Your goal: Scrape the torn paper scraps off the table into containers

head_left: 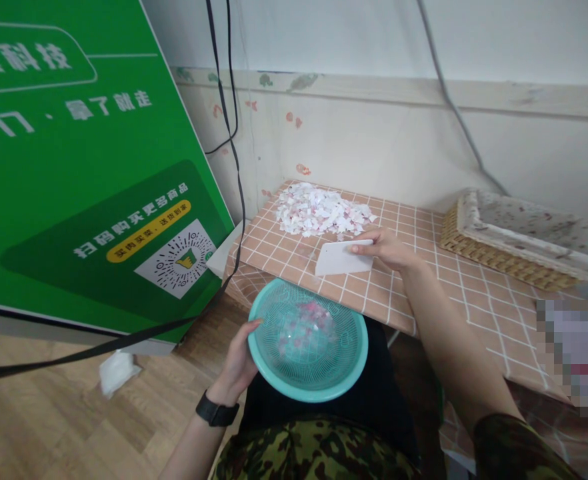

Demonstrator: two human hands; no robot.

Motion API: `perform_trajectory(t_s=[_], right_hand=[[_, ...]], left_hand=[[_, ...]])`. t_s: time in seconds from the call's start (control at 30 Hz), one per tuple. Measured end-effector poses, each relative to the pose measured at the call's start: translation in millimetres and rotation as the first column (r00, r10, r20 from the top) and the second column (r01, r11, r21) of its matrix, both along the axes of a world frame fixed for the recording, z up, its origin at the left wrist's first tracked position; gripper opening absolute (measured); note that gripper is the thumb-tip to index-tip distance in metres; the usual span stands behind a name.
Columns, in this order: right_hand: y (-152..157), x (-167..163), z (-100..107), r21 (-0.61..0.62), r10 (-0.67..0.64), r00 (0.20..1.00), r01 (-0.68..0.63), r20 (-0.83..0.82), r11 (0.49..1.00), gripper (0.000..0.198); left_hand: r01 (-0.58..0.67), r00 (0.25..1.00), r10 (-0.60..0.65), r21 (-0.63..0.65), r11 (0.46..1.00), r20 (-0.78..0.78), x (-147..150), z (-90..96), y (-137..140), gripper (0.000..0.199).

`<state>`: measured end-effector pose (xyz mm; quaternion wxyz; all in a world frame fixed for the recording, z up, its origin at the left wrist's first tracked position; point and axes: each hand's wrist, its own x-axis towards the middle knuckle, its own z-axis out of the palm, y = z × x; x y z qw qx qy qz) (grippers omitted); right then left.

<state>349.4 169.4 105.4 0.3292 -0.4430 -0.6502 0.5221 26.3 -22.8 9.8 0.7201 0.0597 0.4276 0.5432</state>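
Observation:
My left hand (241,357) grips the left rim of a round turquoise plastic basket (310,393), thumb over the edge. The basket is just below the table's front edge, above my lap. Inside it lie some pinkish and clear scraps (311,327), too blurred to name. In my right hand (385,249) is a flat white scraper card (341,259), pinched between thumb and fingers. The card is at the table's surface, near its front edge. Behind it spreads a heap of small white and pinkish paper scraps (319,210).
A brown checked cloth covers the table (454,293). At its right end stands a lined wicker basket (514,260). On the left rises a large green panel (74,200) with black cables (237,167) hanging beside it. A white plastic bag (117,372) lies on the floor.

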Motion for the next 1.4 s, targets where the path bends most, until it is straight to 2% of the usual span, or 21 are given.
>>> perform_trajectory(t_s=[0.13, 0.3, 0.5, 0.73, 0.9, 1.1, 1.4], right_hand=[[0, 0, -3, 0.007, -0.04, 0.998, 0.04, -0.045, 0.999, 0.029], [-1, -5, -5, -0.077, -0.016, 0.998, 0.011, -0.063, 0.997, 0.033], [-1, -5, -3, -0.094, -0.074, 0.989, 0.062, -0.131, 0.994, 0.032], [0, -2, -6, -0.091, 0.098, 0.994, -0.101, -0.038, 0.991, 0.03], [1, -3, -5, -0.01, -0.007, 0.998, 0.006, -0.055, 1.0, 0.031], [5, -1, -6, 0.092, -0.13, 0.991, 0.132, -0.022, 0.987, 0.035], [9, 1, -7, 0.18, -0.197, 0.978, 0.206, -0.062, 0.962, 0.035]], left_hand=[[-0.007, 1.0, 0.007, 0.011, 1.0, -0.003, 0, 1.8, 0, 0.019], [-0.019, 1.0, 0.019, -0.004, 1.0, -0.004, 2, 5.2, 1, 0.018], [-0.015, 1.0, 0.015, -0.002, 1.0, -0.008, 2, 6.8, 1, 0.017], [-0.012, 1.0, 0.012, -0.005, 1.0, -0.009, 2, 4.7, 2, 0.019], [-0.005, 1.0, 0.005, 0.001, 1.0, -0.003, 2, 4.7, 1, 0.017], [-0.001, 1.0, 0.001, -0.009, 1.0, -0.022, 3, 7.6, 1, 0.019], [0.007, 1.0, -0.006, -0.021, 1.0, 0.005, 1, 6.8, 1, 0.02]])
